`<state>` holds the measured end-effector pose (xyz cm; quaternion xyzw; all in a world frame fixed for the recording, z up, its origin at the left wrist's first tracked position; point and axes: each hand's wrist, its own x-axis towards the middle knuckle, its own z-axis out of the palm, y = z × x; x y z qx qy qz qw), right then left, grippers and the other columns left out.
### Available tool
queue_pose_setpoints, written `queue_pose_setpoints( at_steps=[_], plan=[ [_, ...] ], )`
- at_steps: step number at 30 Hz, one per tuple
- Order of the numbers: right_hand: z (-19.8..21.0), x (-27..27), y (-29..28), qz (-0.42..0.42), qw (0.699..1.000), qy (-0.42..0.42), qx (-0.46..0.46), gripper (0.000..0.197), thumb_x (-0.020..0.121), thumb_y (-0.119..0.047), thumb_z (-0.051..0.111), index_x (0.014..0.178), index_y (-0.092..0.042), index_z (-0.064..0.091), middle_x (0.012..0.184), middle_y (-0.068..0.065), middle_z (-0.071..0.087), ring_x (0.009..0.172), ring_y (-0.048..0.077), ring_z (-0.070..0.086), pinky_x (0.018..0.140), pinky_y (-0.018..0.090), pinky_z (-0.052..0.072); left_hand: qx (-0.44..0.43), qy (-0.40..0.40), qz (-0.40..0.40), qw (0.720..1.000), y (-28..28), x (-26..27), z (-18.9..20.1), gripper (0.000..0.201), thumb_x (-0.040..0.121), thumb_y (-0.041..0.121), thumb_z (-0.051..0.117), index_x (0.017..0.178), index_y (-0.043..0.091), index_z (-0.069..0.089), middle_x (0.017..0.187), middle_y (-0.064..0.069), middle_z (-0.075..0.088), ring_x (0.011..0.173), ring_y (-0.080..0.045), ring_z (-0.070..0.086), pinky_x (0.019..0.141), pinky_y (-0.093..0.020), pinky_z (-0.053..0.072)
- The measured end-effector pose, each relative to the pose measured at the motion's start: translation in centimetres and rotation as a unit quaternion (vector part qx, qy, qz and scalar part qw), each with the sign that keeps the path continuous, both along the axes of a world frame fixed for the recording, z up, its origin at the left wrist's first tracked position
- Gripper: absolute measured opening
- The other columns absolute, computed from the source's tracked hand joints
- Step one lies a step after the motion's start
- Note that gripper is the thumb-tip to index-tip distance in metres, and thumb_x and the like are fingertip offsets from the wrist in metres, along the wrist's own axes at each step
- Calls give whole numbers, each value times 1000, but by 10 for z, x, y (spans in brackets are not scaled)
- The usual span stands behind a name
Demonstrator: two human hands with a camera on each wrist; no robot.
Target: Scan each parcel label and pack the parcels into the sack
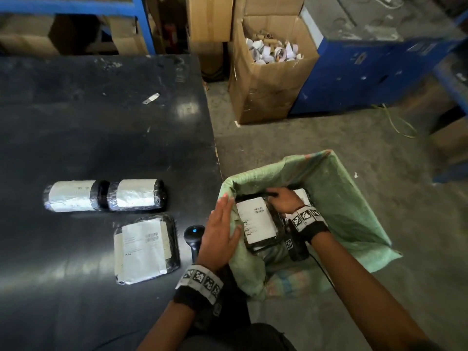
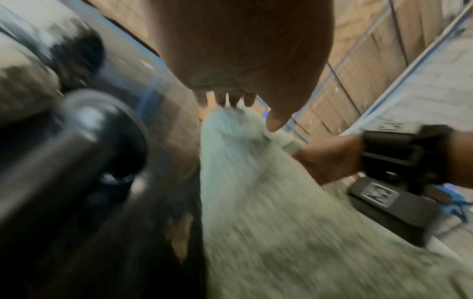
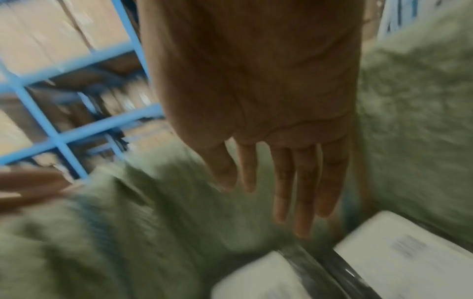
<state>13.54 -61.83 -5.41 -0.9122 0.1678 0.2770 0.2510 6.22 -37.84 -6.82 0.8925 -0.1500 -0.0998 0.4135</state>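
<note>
1. Green woven cloth makes up the sack point(image 1: 336, 198), which stands open on the floor just beside the black table point(image 1: 101, 127); it looks limp, so I judge its rim will fold inward unless you hold it.
2. Your left hand point(image 1: 220, 234) lies flat, fingers straight, against the sack's near rim, pressing it toward the table edge and gripping nothing.
3. Your right hand point(image 1: 285, 200) is down inside the sack over the packed parcels. The right wrist view shows its fingers point(image 3: 304, 192) straight and loose above them, holding nothing.
4. At least 2 parcels sit in the sack; the top parcel point(image 1: 257, 221) lies label up, in black wrap.
5. On the table 3 parcels wait: 2 rolled parcels touching end to end, the left roll point(image 1: 71, 196) and the right roll point(image 1: 138, 195), and a flat parcel point(image 1: 145, 248) near your left forearm.
6. The scanner point(image 1: 194, 234) lies on the table between the flat parcel and your left hand.
7. Handling, as a judgement: the glossy wrap looks slippery and the contents soft, probably light. Take the flat parcel by its long edges, thumb on the paper label where grip is better; wrap your fingers round the middle of each roll.
8. Keep each label facing up for the scanner before lowering the parcel into the sack.
</note>
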Motion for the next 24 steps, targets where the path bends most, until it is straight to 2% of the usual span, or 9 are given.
queue_pose_setpoints(
  at_steps=[2, 5, 10, 13, 16, 19, 21, 22, 24],
  plan=[
    [34, -8, 20, -31, 995, -91, 30, 41, 94, -36, 54, 134, -26, 58, 117, 7, 72, 112, 25, 65, 101, 39, 49, -27, 0, 38, 999, 31, 1, 6, 63, 96, 40, 47, 154, 17, 36, 159, -8, 38, 149, -27, 32, 120, -49, 32],
    [67, -39, 69, -54, 965, -199, 160, 31, 93, -36, 56, 123, -31, 64, 90, -2, 73, 86, 17, 70, 84, 38, 56, -4, -25, 124, 992, 88, -5, 6, 59, 93, 37, 53, 148, 18, 45, 150, -12, 48, 143, -30, 39, 119, -46, 34],
    [46, -86, 160, -32, 957, -113, 265, 52, 91, -42, 61, 139, -30, 46, 86, -5, 69, 87, 18, 70, 92, 39, 53, 139, -29, 235, 962, 182, -37, -22, 77, 85, 62, 42, 153, 25, 39, 160, -22, 31, 151, -43, 22, 120, -53, 24],
    [19, -98, 198, -12, 973, -61, 224, 79, 91, -45, 59, 154, -19, 19, 111, 3, 61, 111, 21, 58, 99, 29, 37, 165, 23, 258, 952, 216, -51, -38, 90, 81, 74, 44, 158, 31, 26, 167, -23, 6, 155, -42, 1, 122, -55, 16],
    [-2, -103, 215, -12, 981, -17, 193, 88, 92, -52, 54, 156, -23, 1, 146, 11, 47, 135, 29, 47, 112, 35, 32, 162, 102, 242, 951, 235, -59, -50, 99, 77, 82, 46, 159, 41, 9, 167, -22, -10, 154, -39, -13, 125, -58, 9],
    [-13, -103, 224, -34, 971, 14, 235, 80, 96, -51, 47, 156, -25, 1, 148, 5, 42, 137, 23, 43, 115, 36, 25, 111, 133, 231, 957, 242, -66, -62, 108, 65, 96, 34, 155, 52, -3, 167, -22, -10, 154, -37, -16, 123, -57, 2],
    [-23, -103, 227, -96, 949, 15, 300, 79, 92, -56, 52, 153, -34, 8, 131, 2, 47, 124, 16, 48, 114, 40, 30, 89, 132, 225, 961, 243, -69, -67, 116, 58, 103, 31, 155, 51, -7, 167, -23, -8, 154, -37, -15, 122, -60, 0],
    [-30, -103, 229, -140, 930, 15, 340, 77, 88, -58, 57, 148, -43, 12, 123, 5, 53, 110, 19, 55, 106, 44, 43, 82, 132, 224, 962, 242, -69, -67, 119, 58, 103, 31, 156, 49, -7, 167, -23, -7, 154, -37, -14, 121, -62, -2],
    [-40, -103, 228, -184, 900, 17, 394, 63, 92, -48, 58, 138, -52, 16, 105, 18, 60, 80, 26, 65, 75, 43, 60, 59, 138, 220, 964, 240, -69, -68, 120, 60, 101, 35, 157, 45, -7, 168, -20, -3, 155, -34, -13, 119, -63, -6]
  ],
)
